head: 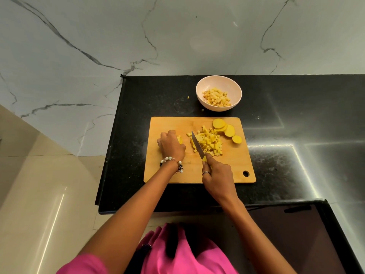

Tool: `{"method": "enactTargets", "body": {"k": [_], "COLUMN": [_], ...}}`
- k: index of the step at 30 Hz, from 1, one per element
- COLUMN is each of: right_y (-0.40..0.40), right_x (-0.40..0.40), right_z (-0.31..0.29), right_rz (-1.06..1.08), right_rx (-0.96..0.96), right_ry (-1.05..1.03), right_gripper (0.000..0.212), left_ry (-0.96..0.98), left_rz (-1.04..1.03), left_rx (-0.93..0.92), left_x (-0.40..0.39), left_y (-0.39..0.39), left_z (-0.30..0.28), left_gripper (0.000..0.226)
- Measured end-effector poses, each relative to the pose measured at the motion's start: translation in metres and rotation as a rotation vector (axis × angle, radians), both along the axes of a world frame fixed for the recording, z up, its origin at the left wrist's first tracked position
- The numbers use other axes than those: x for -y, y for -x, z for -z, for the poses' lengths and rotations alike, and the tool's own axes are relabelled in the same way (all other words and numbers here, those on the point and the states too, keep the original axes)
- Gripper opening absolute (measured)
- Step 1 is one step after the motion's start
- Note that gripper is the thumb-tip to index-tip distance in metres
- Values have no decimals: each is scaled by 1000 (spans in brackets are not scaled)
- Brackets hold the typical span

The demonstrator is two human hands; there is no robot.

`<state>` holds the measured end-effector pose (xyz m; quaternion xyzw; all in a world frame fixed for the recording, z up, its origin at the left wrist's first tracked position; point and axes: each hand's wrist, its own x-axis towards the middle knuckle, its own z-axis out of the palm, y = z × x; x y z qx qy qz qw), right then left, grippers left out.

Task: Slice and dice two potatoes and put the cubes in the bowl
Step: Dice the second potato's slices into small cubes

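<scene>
While right hand [216,173] grips knife [197,145] (blade among cubes [209,144]).

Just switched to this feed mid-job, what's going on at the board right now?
A person is dicing potato on a wooden cutting board. The right hand grips a knife, its blade beside a pile of cubes. The left hand holds down potato strips not yet diced. Four round slices wait at the board's far right. The pink bowl behind the board already holds cubes.
</scene>
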<state>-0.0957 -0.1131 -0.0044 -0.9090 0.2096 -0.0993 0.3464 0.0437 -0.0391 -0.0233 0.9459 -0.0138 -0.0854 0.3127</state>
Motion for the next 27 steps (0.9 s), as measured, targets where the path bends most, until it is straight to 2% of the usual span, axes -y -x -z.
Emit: {"method": "enactTargets", "body": {"k": [7, 10, 15, 19, 22, 27], "right_y": [-2, -7, -12, -11, -12, -15], "right_x": [-3, -3, -4, -9, -9, -9], "right_z": [2, 5, 9, 13, 16, 11], "right_rz": [-78, -95, -154, -157, -122, -143], "right_rx": [-19, -38, -162, -167, -140, -269], "right_ry": [45, 91, 278, 307, 334, 399], "right_gripper": [44, 45, 51, 53, 54, 56], "left_ry": [26, 6, -17, -1, 3, 20], "left_rz": [448, 571, 531, 393, 375, 379], "left_rx": [28, 35, 84, 142, 186, 205], "left_x": [-30, -38, -44, -44, -42, -43], "left_y": [-25, -32, -31, -19, -14, -14], "left_z": [-8, -12, -5, 4, 10, 13], "left_gripper": [64, 64, 67, 62, 56, 53]}}
